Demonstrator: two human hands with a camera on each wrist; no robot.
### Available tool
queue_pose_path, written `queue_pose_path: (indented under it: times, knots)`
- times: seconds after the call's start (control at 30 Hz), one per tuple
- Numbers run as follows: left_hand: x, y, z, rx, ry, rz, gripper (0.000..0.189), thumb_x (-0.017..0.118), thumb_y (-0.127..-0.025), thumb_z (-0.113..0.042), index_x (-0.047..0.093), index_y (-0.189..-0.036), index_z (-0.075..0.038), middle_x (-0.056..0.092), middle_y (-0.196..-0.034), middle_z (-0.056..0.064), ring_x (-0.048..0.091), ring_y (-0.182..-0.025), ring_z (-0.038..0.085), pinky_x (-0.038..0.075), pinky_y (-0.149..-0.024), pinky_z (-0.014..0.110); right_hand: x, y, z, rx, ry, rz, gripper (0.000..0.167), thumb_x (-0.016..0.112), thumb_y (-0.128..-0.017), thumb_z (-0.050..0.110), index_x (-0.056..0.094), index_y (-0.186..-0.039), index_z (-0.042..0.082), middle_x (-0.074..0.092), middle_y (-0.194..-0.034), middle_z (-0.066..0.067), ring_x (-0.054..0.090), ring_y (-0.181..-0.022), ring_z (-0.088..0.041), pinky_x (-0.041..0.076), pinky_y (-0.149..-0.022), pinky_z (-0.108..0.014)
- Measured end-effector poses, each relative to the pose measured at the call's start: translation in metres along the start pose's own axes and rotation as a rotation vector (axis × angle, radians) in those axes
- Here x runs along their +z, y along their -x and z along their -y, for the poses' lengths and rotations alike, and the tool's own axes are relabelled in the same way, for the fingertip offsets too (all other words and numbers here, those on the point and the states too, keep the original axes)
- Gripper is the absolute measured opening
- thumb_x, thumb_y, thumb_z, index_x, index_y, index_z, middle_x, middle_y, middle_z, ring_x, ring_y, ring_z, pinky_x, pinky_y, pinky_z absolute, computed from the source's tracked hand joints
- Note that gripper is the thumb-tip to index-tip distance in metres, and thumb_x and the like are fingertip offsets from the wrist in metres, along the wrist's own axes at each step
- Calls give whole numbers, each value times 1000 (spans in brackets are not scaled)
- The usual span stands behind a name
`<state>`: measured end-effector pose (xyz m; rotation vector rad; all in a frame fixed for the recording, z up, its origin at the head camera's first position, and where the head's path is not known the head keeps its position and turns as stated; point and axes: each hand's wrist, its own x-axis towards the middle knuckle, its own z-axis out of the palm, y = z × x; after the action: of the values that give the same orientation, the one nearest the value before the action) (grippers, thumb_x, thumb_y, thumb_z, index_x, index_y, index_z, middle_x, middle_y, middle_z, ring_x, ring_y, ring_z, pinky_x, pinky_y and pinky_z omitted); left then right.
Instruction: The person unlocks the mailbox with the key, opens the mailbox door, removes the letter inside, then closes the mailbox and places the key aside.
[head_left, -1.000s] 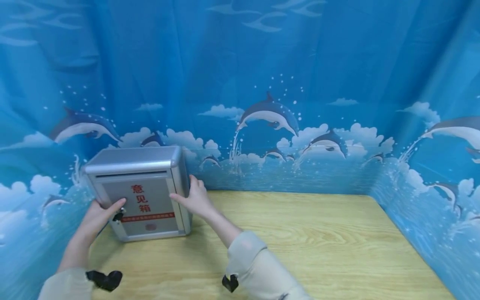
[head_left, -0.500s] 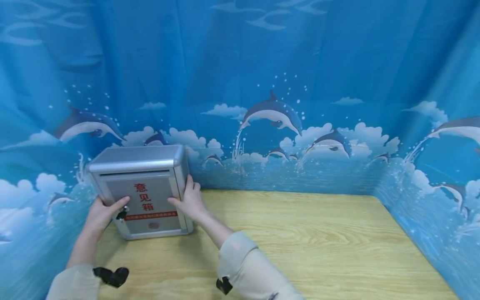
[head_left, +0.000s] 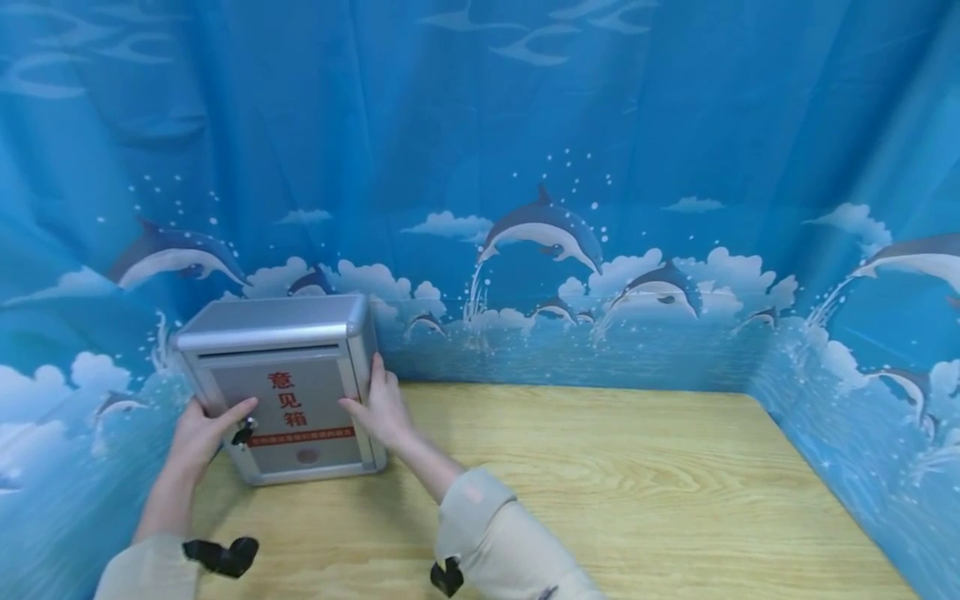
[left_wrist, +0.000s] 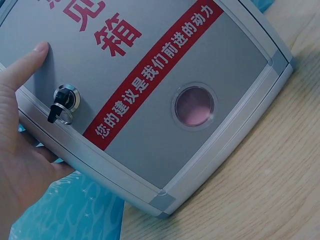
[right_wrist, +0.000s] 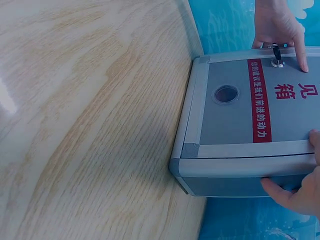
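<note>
A silver metal suggestion box with red lettering stands on the table at the left, its front towards me and a slot near its top. My left hand grips its left side, thumb on the front just above a lock. A black-headed key is in that lock, with a small ring on it. My right hand holds the opposite side, thumb at the front edge and fingers along the side panel. In the left wrist view a round window shows below the red strip. The box's back is hidden.
The wood-grain table stretches away to the right of the box. A blue curtain with dolphins hangs behind the table and along both sides, close to the box at the left.
My right hand has come a little to the left, closer against the side of the box. The whole head view has shifted slightly. My left hand keeps its hold, and the box looks unmoved.
</note>
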<state>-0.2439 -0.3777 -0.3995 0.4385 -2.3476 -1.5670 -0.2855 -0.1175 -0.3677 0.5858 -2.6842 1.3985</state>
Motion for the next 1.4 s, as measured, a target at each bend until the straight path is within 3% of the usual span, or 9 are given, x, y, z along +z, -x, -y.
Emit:
queue_pose_path:
  times: [0.07, 0.3, 0.4, 0.57, 0.73, 0.83, 1.07, 1.4]
  knots:
    - [1, 5, -5, 0, 1, -7, 96, 62, -84, -49, 3, -150, -13, 8, -152, 21, 10, -136, 44, 12, -104, 61, 0, 0, -1, -8, -7, -8, 85, 67, -85, 34, 15, -149, 10, 38, -139, -19, 45, -121, -28, 40, -97, -37]
    - [0, -28, 39, 25, 5, -57, 92, 66, -79, -52, 10, -149, -31, 14, -153, 10, 13, -137, 36, 14, -104, 60, 1, -1, -3, -19, 1, -29, 86, 69, -83, 35, 18, -148, 11, 41, -136, -17, 48, -118, -28, 42, -95, -38]
    - [0, -28, 38, 20, 7, -60, 95, 66, -79, -52, 8, -150, -27, 11, -153, 12, 11, -137, 38, 12, -104, 60, 1, 0, -2, -30, 6, -31, 85, 69, -83, 34, 18, -148, 10, 41, -136, -18, 48, -118, -29, 42, -94, -38]
    - [3, -7, 17, 32, 25, -59, 98, 67, -79, -50, 8, -150, -17, 10, -152, 19, 10, -136, 43, 10, -104, 61, -2, 2, -1, -45, 8, -35, 84, 69, -83, 31, 19, -147, 8, 41, -135, -19, 48, -117, -30, 42, -94, -39]
    - [5, -2, 11, 22, 26, -86, 95, 66, -80, -51, 10, -150, -20, 12, -152, 17, 12, -136, 40, 10, -105, 60, -7, 1, 1, -63, -2, -31, 85, 69, -84, 30, 18, -148, 8, 41, -135, -20, 49, -116, -31, 43, -93, -40]
    - [8, 8, -6, 28, 29, -90, 96, 66, -79, -51, 9, -150, -18, 12, -152, 18, 13, -137, 40, 11, -106, 58, -11, 0, 3, -71, 3, -39, 85, 69, -84, 29, 18, -148, 8, 41, -135, -21, 49, -116, -32, 44, -92, -42]
    - [9, 37, -62, 48, 32, -74, 95, 64, -84, -44, 7, -147, -2, 13, -149, 25, 15, -134, 44, 15, -106, 57, -30, -4, 12, -101, 8, -47, 85, 68, -84, 31, 16, -148, 8, 40, -137, -20, 45, -120, -32, 39, -96, -47]
    - [14, 46, -104, 89, -21, -73, 96, 62, -82, -52, 12, -146, -1, 21, -146, 27, 22, -131, 46, 20, -102, 61, -70, -8, 21, -123, -44, -6, 85, 67, -85, 31, 15, -149, 9, 38, -139, -19, 43, -122, -32, 38, -97, -47]
